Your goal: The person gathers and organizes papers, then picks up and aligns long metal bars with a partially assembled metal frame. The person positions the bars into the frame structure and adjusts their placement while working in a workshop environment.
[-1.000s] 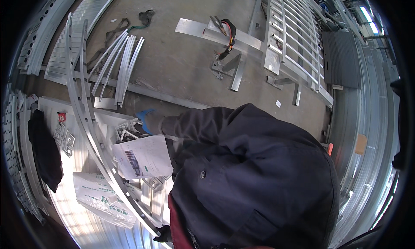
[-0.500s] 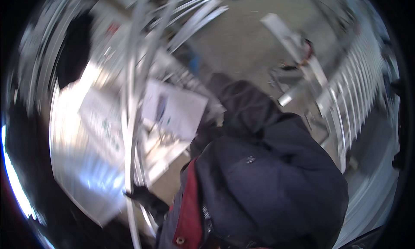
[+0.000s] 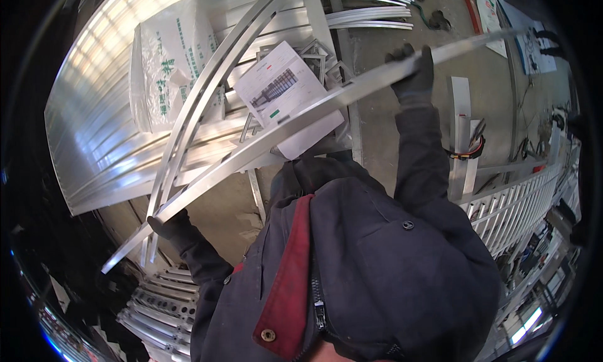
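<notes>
A long, straight silvery metal bar (image 3: 326, 104) crosses in front of me at a slant, from lower left to upper right. My left hand (image 3: 171, 225), in a dark glove, is closed on it near the lower end. Farther up, my gloved right hand (image 3: 413, 76) wraps round the same bar, its arm stretched out. Two other slotted metal bars (image 3: 200, 97) run under the held one near my left hand and up toward the far edge. Beneath the held bar lies a printed sheet (image 3: 276, 79) with a drawing.
A shiny metal panel (image 3: 94, 154) on the left bears a clear plastic bag (image 3: 176, 60). Thin metal strips (image 3: 370, 16) lie at the far side. A slatted metal frame (image 3: 509, 205) stands at right, near short profiles (image 3: 460, 98) and a cable loop (image 3: 471, 151). Ribbed metal parts (image 3: 160, 305) lie lower left.
My view has swung round and sharpened. My right hand, not visible before, now shows gripping the bar at upper right. The bar now slants across instead of standing nearly upright in view.
</notes>
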Action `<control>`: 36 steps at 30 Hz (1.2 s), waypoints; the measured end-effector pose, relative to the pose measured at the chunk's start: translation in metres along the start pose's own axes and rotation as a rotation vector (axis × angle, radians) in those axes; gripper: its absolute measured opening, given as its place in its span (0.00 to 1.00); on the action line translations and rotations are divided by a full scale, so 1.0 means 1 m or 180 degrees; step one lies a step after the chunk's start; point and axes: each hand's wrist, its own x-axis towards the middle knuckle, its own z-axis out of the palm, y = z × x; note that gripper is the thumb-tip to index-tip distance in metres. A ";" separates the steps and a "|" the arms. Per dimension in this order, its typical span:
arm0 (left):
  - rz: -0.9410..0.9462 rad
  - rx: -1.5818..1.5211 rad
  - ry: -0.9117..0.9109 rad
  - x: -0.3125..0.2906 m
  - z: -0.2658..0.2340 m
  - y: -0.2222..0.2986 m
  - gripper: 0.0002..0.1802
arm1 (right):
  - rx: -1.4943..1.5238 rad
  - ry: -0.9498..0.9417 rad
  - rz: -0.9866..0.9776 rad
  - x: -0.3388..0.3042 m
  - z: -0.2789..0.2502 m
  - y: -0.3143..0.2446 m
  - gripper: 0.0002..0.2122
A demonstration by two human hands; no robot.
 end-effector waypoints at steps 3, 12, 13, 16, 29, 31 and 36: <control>0.0137 -0.0579 0.0368 -0.010 -0.008 -0.014 0.40 | -0.0013 0.0153 0.0061 -0.024 -0.036 -0.009 0.21; 0.0624 -0.0149 0.0607 -0.040 0.027 -0.034 0.39 | -0.0538 0.0877 0.0781 -0.094 -0.105 -0.057 0.29; 0.0525 -0.0250 0.0645 -0.038 0.031 -0.034 0.39 | -0.0600 0.0713 0.0847 -0.101 -0.106 -0.063 0.30; 0.0433 -0.0451 0.0421 -0.035 0.043 -0.028 0.39 | -0.0678 0.0543 0.0977 -0.119 -0.104 -0.078 0.32; 0.0142 -0.1006 -0.1074 -0.056 0.131 -0.040 0.36 | -0.0510 -0.0151 0.0331 -0.159 -0.105 -0.084 0.30; -0.0001 -0.0970 -0.0871 -0.062 0.141 -0.046 0.36 | -0.0524 -0.0036 0.0173 -0.166 -0.103 -0.077 0.29; -0.0135 -0.0981 -0.1194 -0.046 0.149 -0.039 0.36 | -0.0251 -0.0264 -0.0079 -0.196 -0.084 -0.053 0.29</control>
